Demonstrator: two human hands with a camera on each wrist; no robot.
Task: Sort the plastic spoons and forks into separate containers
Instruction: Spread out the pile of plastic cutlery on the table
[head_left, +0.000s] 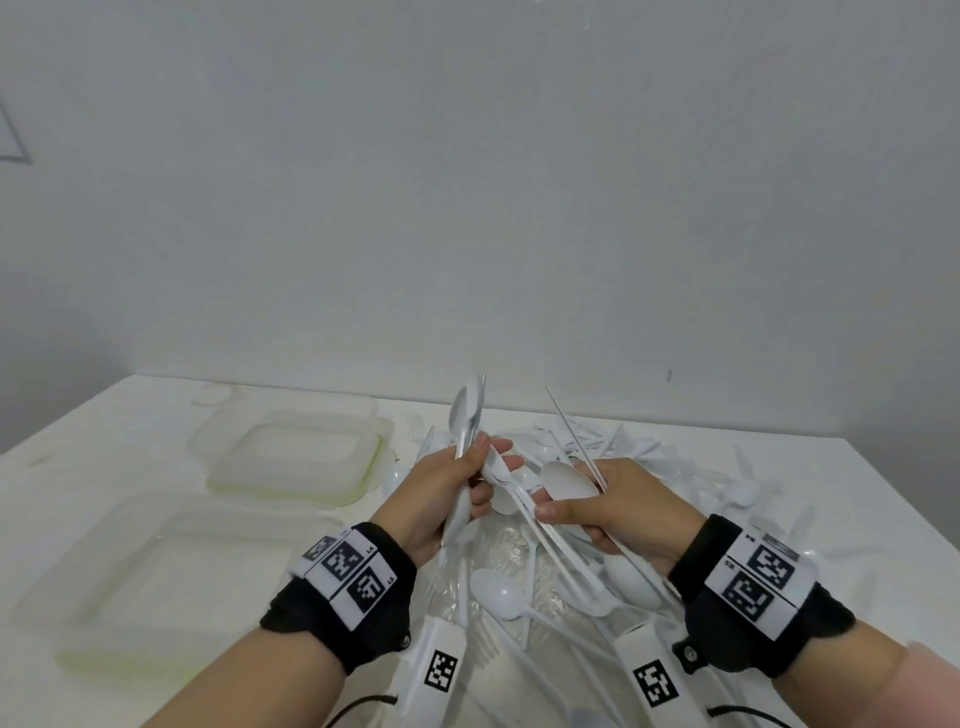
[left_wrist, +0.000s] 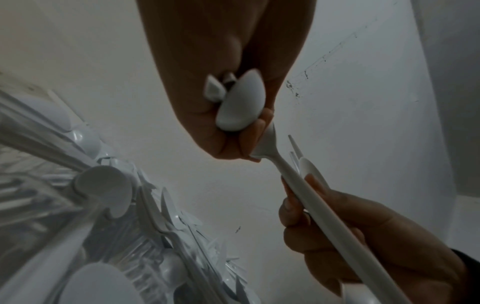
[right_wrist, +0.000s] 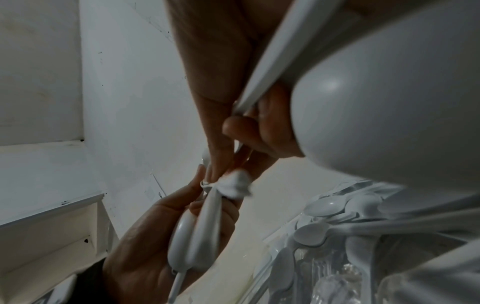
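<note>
Your left hand (head_left: 447, 488) has its grip closed round a small bundle of spoons (head_left: 466, 415), long axis near upright, bowls pointing up and away from you. Your right hand (head_left: 613, 509) grips several more pieces, with one spoon (head_left: 569, 480) lying bowl-up across its fingers and their handles slanting down toward you. Both bundles hang above the mixed pile (head_left: 649, 467) on the surface (head_left: 104, 441). You look mid-gather, passing spoons between hands. Next, carry one kind left to a container (head_left: 291, 452) (neither it nor the nearer container (head_left: 171, 582) seems to hold any cutlery) and lay the bundle lengthwise.
</note>
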